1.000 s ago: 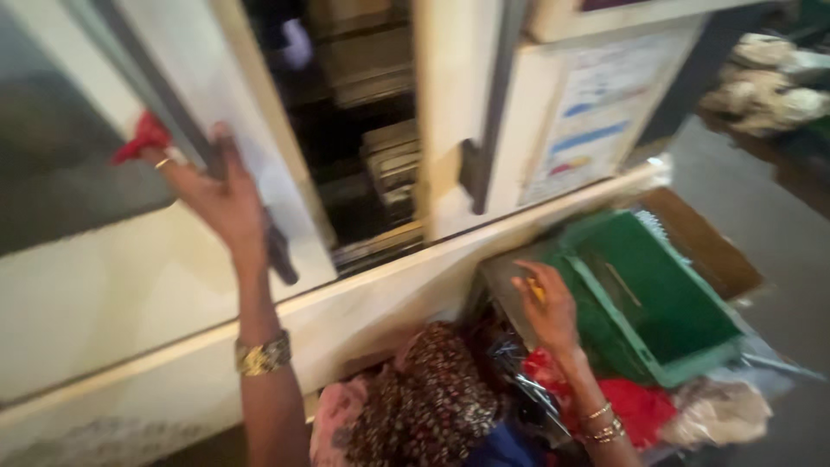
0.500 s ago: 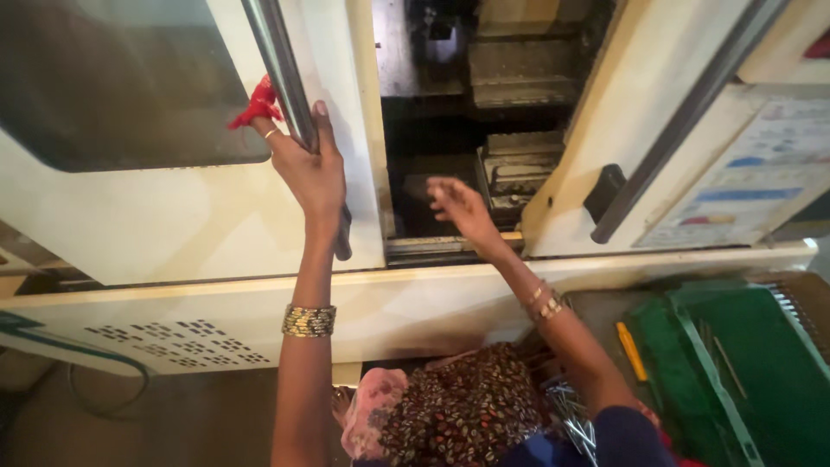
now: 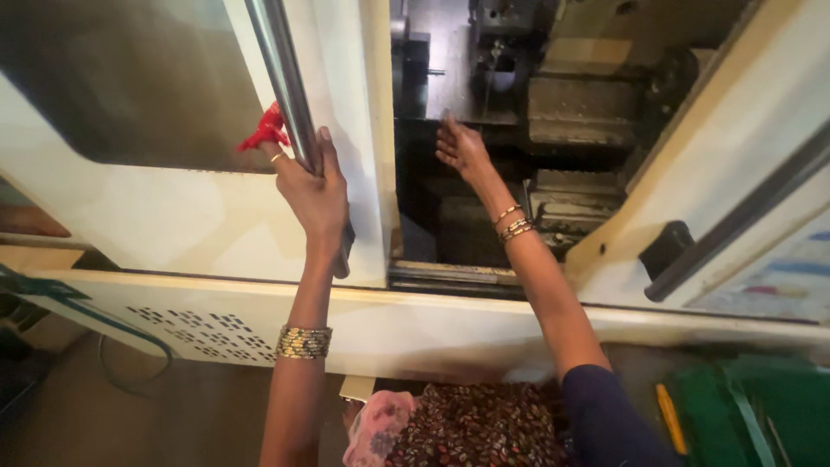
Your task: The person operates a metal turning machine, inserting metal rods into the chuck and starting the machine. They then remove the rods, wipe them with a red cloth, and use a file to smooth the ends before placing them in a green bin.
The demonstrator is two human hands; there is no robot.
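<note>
My left hand grips the long metal bar handle of a cream sliding machine door, with a red cloth tucked behind its fingers. My right hand reaches through the door gap into the dark machine interior, fingers spread and holding nothing that I can see. Grey metal blocks and fixtures sit just right of that hand. Bangles circle both wrists.
A second cream door with a black handle stands at the right. The machine's lower panel with perforated vents runs across below. A green crate and a yellow tool lie at bottom right. A cable hangs at the left.
My right hand rose from the green crate and went into the machine opening. The view shifted left and closer; my left hand stayed on the door handle.
</note>
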